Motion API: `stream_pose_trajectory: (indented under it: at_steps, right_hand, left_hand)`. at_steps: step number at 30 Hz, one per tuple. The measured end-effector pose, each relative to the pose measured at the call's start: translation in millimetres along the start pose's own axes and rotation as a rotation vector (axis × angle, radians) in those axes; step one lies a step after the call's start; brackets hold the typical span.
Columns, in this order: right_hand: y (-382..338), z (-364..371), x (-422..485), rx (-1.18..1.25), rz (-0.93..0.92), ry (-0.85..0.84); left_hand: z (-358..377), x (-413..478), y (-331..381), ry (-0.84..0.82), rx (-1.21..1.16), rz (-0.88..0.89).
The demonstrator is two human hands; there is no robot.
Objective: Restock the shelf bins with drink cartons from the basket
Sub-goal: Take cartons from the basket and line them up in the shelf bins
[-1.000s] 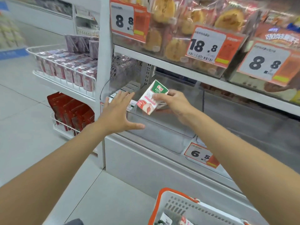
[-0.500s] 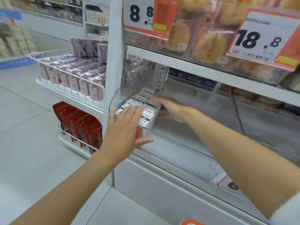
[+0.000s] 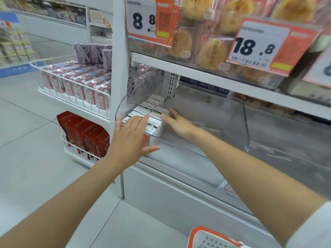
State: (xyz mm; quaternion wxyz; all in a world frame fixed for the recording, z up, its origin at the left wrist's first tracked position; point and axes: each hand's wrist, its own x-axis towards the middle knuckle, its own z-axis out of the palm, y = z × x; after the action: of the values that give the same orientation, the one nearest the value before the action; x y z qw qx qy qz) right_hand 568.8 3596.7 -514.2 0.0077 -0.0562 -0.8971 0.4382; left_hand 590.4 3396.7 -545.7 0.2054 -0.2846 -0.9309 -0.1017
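While cartons [image 3: 146, 115] stand in rows at the left end of the clear bin [image 3: 179, 147], left hand [image 3: 131, 138] flat and spread, holding nothing, against the bin front; right hand [image 3: 179, 122] inside, open, fingers touching the cartons' side; basket [image 3: 213, 237] below

Drink cartons packed upright in the left end of the clear shelf bin

The drink cartons [image 3: 152, 113] are small white boxes with green-trimmed tops and a red patch low on the near face; they stand upright in two tight rows running from near to far along the left wall of the clear shelf bin [image 3: 206, 154]. The rest of the bin to their right holds nothing. The basket [image 3: 195, 233], white with an orange rim, shows only a corner at the near bottom edge; its contents are out of view.
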Motion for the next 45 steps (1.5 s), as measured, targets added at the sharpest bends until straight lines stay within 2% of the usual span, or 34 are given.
stream_pose_trajectory:
  at_steps: [3, 5, 8, 10, 13, 17, 20, 24, 28, 32, 35, 38, 39, 42, 43, 45]
  right_hand:
    - [0.6, -20.0, -43.5, -0.248, -0.116, 0.079]
    - [1.0, -36.3, -81.7, -0.361, -0.182, 0.162]
    - [7.8, -50.1, -148.5, -0.414, -0.323, 0.29]
    - [20.6, -51.5, -195.0, -0.431, -0.372, 0.336]
    - [69.7, -48.1, -261.8, -0.443, -0.265, 0.244]
    - [178.9, -52.4, -348.2, -0.417, 0.16, 0.018]
    - [262.8, -63.5, -410.7, -0.377, 0.409, -0.131]
    - [323.8, -61.8, -465.0, -0.257, 0.6, -0.234]
    - [331.4, -22.5, -471.6, -0.189, 0.647, -0.315]
    - [331.4, 2.1, -461.1, -0.431, 0.543, -0.365]
    - [324.4, -8.9, -450.5, -0.332, 0.607, -0.233]
    - [296.3, -17.2, -435.0, -0.143, 0.53, 0.007]
    - [285.1, -17.8, -428.1, -0.027, 0.509, 0.027]
    - [262.0, -15.1, -413.5, 0.366, 0.478, -0.17]
    - [260.8, -12.2, -413.0, 0.4, 0.501, -0.233]
    - [272.4, -1.1, -417.5, 0.248, 0.55, -0.269]
  left_hand:
    - [-13.6, -7.6, 10.6, -0.043, -0.012, -0.077]
    - [-26.8, -17.1, 29.3, -0.001, -0.04, -0.096]
    - [-41.7, -38.8, 72.0, 0.054, -0.132, -0.086]
    - [-42.7, -59.7, 108.8, 0.001, -0.23, -0.085]
    - [-24.2, -104.1, 167.5, -0.211, -0.396, -0.081]
    - [19.7, -166.6, 224.9, -0.529, -0.568, -0.11]
    - [52.6, -203.5, 246.8, -0.659, -0.621, -0.128]
    - [83.1, -228.7, 261.5, -0.774, -0.641, -0.123]
    - [97.8, -239.3, 273.6, -0.851, -0.679, -0.087]
    - [101.4, -241.9, 286.3, -0.892, -0.698, -0.051]
    - [96.3, -239.1, 296.5, -0.948, -0.773, -0.127]
    - [87.0, -238.0, 312.8, -1.054, -0.911, -0.234]
    - [84.6, -238.2, 317.5, -1.099, -0.941, -0.266]
    - [82.5, -240.6, 311.8, -1.185, -0.972, -0.349]
    - [83.0, -242.1, 303.0, -1.188, -1.0, -0.417]
    - [83.8, -246.1, 281.0, -1.205, -1.058, -0.569]
